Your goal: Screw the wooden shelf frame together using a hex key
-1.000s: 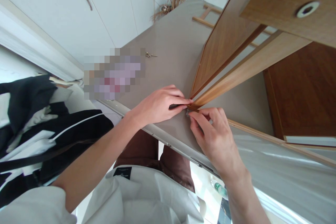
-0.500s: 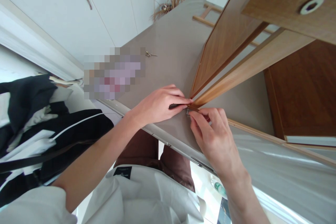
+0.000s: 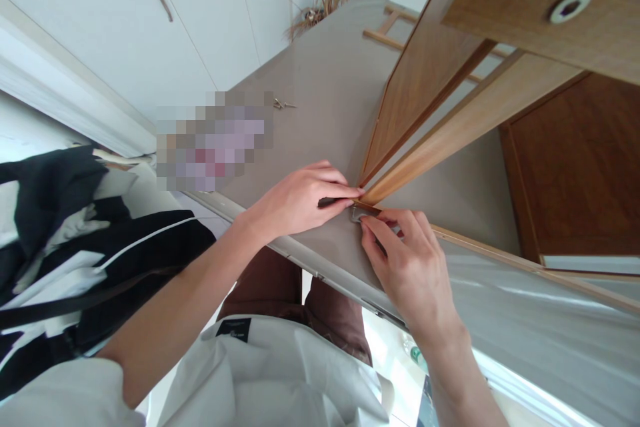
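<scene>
A wooden frame (image 3: pixel 420 147) stands on the grey tabletop, its panel and post meeting a thin wooden rail (image 3: pixel 480 248) at the near corner. My left hand (image 3: pixel 313 200) is closed at that corner, fingertips and thumb on either side of the wood. A small bent metal hex key (image 3: pixel 356 215) sits against the rail's end. My right hand (image 3: pixel 407 253) pinches the hex key between thumb and fingers, just right of my left fingertips. The key's inserted tip, if any, is hidden.
Several screws (image 3: pixel 283 105) lie on the grey tabletop (image 3: pixel 320 80) beside a blurred-out patch. A small wooden ladder-like frame (image 3: pixel 387 30) lies at the back. Dark clothes (image 3: pixel 150 260) are heaped at left. A dark wooden panel (image 3: pixel 580 173) is at right.
The hex key has turned slightly, and more of its bent shape shows beside my right fingers. My left hand holds its place at the corner. The view has shifted slightly.
</scene>
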Action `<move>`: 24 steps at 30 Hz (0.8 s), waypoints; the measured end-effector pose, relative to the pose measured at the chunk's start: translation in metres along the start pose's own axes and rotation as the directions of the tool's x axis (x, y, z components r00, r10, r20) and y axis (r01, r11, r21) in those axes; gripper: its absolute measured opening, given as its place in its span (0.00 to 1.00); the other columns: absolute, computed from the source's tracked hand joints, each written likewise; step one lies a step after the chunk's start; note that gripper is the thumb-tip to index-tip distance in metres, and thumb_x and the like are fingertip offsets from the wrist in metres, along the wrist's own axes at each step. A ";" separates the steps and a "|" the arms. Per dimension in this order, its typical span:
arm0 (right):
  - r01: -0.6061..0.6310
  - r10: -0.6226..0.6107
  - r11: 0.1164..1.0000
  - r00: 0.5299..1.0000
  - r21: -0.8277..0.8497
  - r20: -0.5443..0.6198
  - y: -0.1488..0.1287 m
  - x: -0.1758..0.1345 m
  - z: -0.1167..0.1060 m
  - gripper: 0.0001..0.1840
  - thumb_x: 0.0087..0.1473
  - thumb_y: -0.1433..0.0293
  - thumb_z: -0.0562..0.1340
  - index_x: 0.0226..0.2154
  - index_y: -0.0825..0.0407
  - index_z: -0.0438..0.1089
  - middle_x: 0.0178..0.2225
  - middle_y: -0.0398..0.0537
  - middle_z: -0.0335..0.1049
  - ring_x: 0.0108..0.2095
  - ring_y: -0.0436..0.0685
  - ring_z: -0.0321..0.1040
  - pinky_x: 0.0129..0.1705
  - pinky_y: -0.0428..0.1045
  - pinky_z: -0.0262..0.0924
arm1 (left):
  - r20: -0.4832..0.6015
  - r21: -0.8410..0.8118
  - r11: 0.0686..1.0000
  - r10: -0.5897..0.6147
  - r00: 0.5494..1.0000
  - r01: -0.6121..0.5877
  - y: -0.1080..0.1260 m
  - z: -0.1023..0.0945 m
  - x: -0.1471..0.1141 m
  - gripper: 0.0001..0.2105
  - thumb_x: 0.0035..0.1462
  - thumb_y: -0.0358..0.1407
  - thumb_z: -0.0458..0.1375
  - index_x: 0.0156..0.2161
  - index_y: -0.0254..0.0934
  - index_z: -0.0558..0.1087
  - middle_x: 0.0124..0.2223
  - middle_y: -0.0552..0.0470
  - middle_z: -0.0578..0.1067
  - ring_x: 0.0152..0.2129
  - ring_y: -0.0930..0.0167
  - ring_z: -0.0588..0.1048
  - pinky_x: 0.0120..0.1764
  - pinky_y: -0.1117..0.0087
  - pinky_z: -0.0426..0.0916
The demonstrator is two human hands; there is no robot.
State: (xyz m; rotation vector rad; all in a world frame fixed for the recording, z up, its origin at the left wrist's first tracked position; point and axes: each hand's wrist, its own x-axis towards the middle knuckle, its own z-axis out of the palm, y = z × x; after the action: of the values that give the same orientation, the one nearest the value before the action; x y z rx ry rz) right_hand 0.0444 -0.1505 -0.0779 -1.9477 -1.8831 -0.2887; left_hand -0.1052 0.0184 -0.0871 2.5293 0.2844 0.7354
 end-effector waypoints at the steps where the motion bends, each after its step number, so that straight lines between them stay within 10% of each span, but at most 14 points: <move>1: 0.000 0.000 1.000 1.000 0.001 0.004 0.000 -0.001 0.000 0.06 0.62 0.73 0.62 0.39 0.52 0.76 0.38 0.50 0.71 0.38 0.56 0.63 0.43 0.52 0.63 | -0.001 -0.001 1.000 0.002 1.000 -0.002 0.000 0.000 0.000 0.11 0.67 0.34 0.57 0.49 0.40 0.80 0.41 0.49 0.80 0.41 0.69 0.75 0.45 0.67 0.73; 24: 0.053 -0.058 0.990 0.998 0.132 0.035 0.000 -0.001 -0.008 0.07 0.62 0.75 0.61 0.42 0.55 0.74 0.36 0.51 0.67 0.37 0.56 0.62 0.43 0.53 0.64 | 0.008 -0.005 1.000 -0.009 1.000 0.009 0.000 0.000 0.000 0.11 0.67 0.34 0.57 0.50 0.41 0.80 0.42 0.49 0.81 0.42 0.69 0.76 0.46 0.67 0.72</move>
State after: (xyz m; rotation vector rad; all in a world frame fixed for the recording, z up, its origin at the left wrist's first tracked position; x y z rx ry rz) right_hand 0.0454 -0.1547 -0.0708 -1.8296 -1.9316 -0.1410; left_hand -0.1051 0.0183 -0.0875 2.5241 0.2914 0.7221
